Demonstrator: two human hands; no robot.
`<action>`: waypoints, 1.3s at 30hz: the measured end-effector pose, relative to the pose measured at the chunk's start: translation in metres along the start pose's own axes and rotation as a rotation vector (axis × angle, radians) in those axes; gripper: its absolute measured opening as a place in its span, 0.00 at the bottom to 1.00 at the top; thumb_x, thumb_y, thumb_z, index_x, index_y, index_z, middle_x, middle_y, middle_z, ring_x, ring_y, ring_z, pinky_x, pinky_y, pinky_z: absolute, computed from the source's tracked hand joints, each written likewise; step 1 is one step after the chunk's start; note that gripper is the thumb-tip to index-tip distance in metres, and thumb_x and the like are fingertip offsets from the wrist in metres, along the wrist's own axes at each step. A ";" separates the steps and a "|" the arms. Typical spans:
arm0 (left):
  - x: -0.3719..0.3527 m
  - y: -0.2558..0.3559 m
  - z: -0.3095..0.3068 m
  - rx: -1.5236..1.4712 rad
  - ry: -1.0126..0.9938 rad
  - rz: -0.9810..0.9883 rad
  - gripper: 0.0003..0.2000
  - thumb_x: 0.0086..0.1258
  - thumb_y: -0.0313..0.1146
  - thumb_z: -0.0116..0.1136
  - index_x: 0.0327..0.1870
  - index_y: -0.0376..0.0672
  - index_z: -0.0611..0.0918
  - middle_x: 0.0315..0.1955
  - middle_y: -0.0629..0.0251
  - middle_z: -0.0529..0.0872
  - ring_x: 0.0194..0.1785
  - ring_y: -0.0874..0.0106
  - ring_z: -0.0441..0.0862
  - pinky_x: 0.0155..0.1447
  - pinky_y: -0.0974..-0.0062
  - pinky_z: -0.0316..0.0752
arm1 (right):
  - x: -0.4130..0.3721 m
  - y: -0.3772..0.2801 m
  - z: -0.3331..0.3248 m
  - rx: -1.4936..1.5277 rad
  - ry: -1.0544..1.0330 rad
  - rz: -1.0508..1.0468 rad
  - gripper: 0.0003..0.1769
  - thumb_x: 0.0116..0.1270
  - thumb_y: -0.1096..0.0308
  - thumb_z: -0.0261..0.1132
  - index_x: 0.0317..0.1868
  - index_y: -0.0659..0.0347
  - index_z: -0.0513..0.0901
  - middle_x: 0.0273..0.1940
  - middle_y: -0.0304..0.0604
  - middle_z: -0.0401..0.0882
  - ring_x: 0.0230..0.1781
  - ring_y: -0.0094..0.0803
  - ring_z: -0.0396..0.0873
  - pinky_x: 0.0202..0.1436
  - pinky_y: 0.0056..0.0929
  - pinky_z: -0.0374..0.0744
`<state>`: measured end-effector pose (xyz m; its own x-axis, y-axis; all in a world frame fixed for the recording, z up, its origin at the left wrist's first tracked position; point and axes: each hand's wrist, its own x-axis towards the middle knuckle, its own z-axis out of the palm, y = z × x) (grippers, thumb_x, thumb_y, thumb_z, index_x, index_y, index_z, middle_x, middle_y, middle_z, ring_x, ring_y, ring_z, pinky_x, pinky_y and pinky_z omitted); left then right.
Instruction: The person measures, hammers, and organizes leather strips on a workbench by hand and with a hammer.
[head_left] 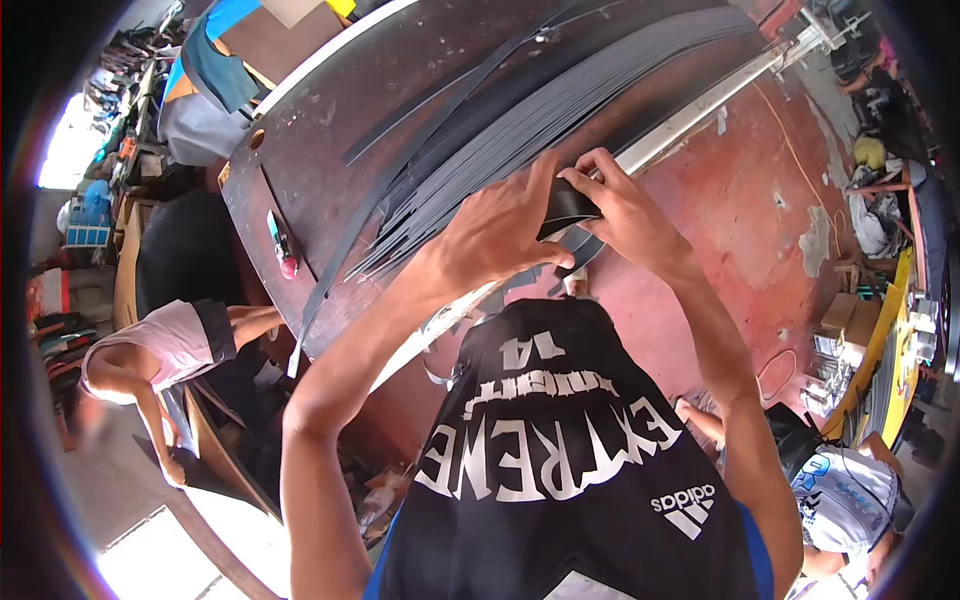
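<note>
- Head view: we are holding a strip (570, 206) over the table (720, 200) edge, left hand (500, 235) and right hand (628, 215) both pinching it.
- It is looking light and floppy; we are favouring grips near its ends.

Workshop interior: a large, scarred workbench (300, 175) is filling the view from 9 to 2 o'clock, carrying a fan of long dark strips (520, 120), a metal rail (700, 105) at 1 o'clock and a red-tipped hand tool (283, 245) at 9 o'clock. Cluttered shelves (110, 160) are crowding the edge at 10 o'clock, cartons (845, 315) are piling up at 3 o'clock, and another person (170, 345) is sitting beside the bench at 8 o'clock.
</note>
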<state>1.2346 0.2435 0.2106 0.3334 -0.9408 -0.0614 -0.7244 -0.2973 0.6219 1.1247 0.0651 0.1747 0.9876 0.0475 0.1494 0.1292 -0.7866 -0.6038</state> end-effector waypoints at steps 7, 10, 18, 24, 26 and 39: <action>0.016 0.065 -0.066 0.268 0.023 -0.113 0.15 0.55 0.31 0.61 0.40 0.33 0.74 0.35 0.46 0.82 0.43 0.47 0.81 0.47 0.56 0.73 | 0.011 -0.029 -0.080 0.063 -0.049 -0.059 0.31 0.57 0.71 0.71 0.61 0.71 0.73 0.52 0.52 0.71 0.53 0.51 0.76 0.57 0.40 0.75; 0.027 0.094 -0.090 0.323 -0.031 -0.166 0.15 0.53 0.29 0.59 0.41 0.33 0.75 0.35 0.46 0.82 0.44 0.48 0.80 0.49 0.56 0.73 | 0.014 -0.016 -0.095 0.144 0.082 -0.268 0.40 0.58 0.61 0.74 0.68 0.67 0.68 0.55 0.54 0.76 0.53 0.52 0.77 0.59 0.38 0.73; 0.047 0.125 -0.102 0.340 -0.071 -0.078 0.14 0.53 0.30 0.63 0.40 0.39 0.77 0.33 0.52 0.82 0.42 0.49 0.81 0.46 0.55 0.73 | 0.025 0.044 -0.125 0.830 -0.266 -0.130 0.30 0.57 0.60 0.76 0.58 0.60 0.78 0.48 0.39 0.82 0.51 0.21 0.77 0.56 0.29 0.76; 0.035 0.144 -0.098 0.357 0.062 -0.050 0.18 0.50 0.29 0.65 0.45 0.39 0.78 0.34 0.51 0.83 0.42 0.48 0.82 0.45 0.55 0.73 | 0.004 0.026 -0.117 0.791 -0.243 -0.210 0.30 0.54 0.59 0.79 0.52 0.62 0.75 0.41 0.38 0.83 0.42 0.23 0.77 0.48 0.27 0.75; 0.028 0.151 -0.098 0.351 0.060 -0.081 0.21 0.48 0.25 0.64 0.47 0.38 0.78 0.35 0.50 0.83 0.43 0.47 0.81 0.47 0.56 0.74 | -0.005 0.027 -0.118 0.634 -0.204 -0.230 0.31 0.49 0.58 0.82 0.49 0.62 0.78 0.34 0.37 0.82 0.37 0.22 0.77 0.45 0.26 0.75; -0.058 0.166 -0.010 -0.002 0.212 -0.042 0.30 0.68 0.60 0.56 0.45 0.33 0.73 0.28 0.56 0.76 0.28 0.65 0.72 0.36 0.66 0.68 | -0.099 -0.020 -0.105 0.358 -0.124 -0.369 0.15 0.70 0.60 0.63 0.46 0.61 0.70 0.25 0.46 0.75 0.21 0.38 0.78 0.23 0.40 0.73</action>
<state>1.1011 0.2503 0.3257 0.4829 -0.8722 0.0777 -0.7060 -0.3353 0.6238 1.0153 0.0113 0.2541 0.8712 0.3707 0.3220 0.4709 -0.4451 -0.7617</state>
